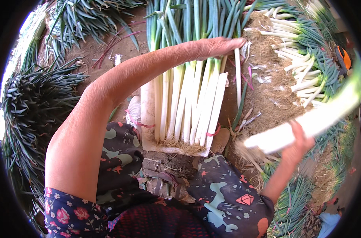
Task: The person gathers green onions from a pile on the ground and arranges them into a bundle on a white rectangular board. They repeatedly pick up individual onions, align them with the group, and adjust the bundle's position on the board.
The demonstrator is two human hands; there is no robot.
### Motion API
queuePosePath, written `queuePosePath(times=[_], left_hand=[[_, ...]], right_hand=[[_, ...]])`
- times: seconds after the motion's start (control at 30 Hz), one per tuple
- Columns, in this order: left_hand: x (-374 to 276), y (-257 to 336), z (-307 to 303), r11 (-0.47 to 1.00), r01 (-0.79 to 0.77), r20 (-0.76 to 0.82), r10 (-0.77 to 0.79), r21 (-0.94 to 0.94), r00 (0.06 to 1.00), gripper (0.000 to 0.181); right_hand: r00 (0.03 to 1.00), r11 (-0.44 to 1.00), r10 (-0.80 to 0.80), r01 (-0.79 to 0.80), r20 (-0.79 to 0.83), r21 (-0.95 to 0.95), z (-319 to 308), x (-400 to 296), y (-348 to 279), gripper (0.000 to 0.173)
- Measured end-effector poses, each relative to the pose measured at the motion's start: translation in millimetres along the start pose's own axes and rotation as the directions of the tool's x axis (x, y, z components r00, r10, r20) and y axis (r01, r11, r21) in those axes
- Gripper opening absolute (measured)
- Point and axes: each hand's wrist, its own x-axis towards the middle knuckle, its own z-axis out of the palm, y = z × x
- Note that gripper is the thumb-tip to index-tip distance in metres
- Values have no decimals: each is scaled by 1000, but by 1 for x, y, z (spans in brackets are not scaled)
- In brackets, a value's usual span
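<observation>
In front of me a white tray [148, 119] holds a row of long green onions [186, 104], root ends towards me, green leaves pointing away. My left hand [225, 47] reaches across above them to their right side. Its fingers are by the top of a single thin white stalk [238, 77] beside the tray; whether they grip it is unclear. My right hand [299, 142], blurred, is at the right, closed around thick white stalks of a green onion bundle [305, 125], with roots at the lower left and leaves at the upper right. Pink ties [213, 131] show at the tray's sides.
Piles of green onions [34, 101] lie at the left and top left. More with white stalks [305, 71] line the right, beside loose dry roots [266, 89]. Pink strips [112, 44] and scraps lie on the soil. My shoes [220, 139] flank the tray. Blue cloth [329, 223] is lower right.
</observation>
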Motion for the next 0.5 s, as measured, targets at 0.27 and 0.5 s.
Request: queuePosePath(times=[0.27,0.5], left_hand=[[-47,-121,24,847,-67,-519,-259,-527,815,40],[-78,-175,41,725,23,-528,-522,-688,669,49]], right_hand=[[500,806,590,-312,634,-503,186,-98,144,64],[301,792,522,-518,798,-323,168,-111,191,64]])
